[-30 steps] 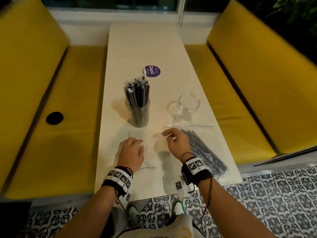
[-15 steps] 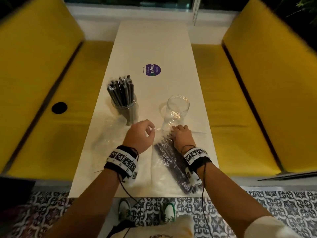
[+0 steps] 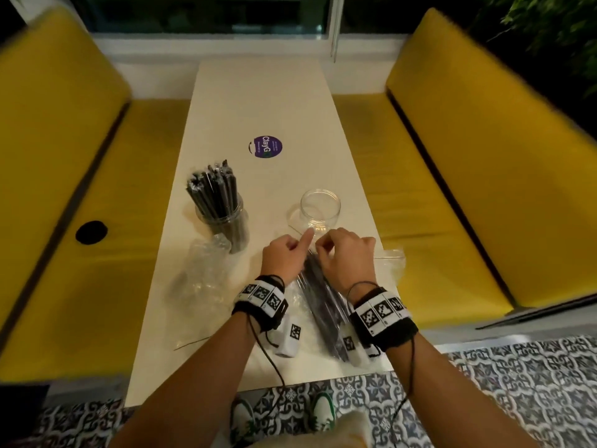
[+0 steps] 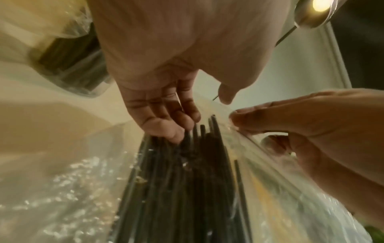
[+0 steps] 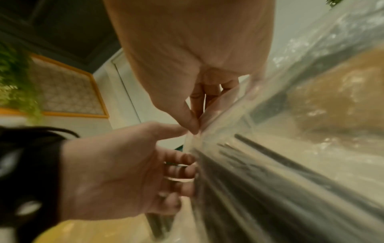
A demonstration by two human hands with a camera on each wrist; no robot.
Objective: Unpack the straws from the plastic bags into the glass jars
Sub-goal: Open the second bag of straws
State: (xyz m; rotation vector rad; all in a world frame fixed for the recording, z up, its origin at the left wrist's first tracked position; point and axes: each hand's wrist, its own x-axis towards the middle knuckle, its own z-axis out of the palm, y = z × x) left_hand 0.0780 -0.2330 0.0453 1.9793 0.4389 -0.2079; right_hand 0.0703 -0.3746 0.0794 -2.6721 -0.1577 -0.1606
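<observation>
A clear plastic bag of black straws (image 3: 323,305) slants up off the white table (image 3: 258,101) between my wrists. My left hand (image 3: 302,244) grips the bag's top end, fingers curled against the straw tips (image 4: 199,131) and thumb at the bag's edge. My right hand (image 3: 323,245) pinches the same top edge of the bag (image 5: 259,164) from the other side. Just beyond the hands stands an empty glass jar (image 3: 319,208). A second jar (image 3: 226,218), packed with upright black straws, stands to the left.
A crumpled empty plastic bag (image 3: 206,270) lies left of my left hand, near the full jar. A purple round sticker (image 3: 265,148) marks the table's middle. Yellow benches (image 3: 452,189) flank the table on both sides, and the table's near edge is under my forearms.
Both hands left the empty bag, which now lies to the left. They took the bag of straws from the right, brought it to the middle and raised its top end.
</observation>
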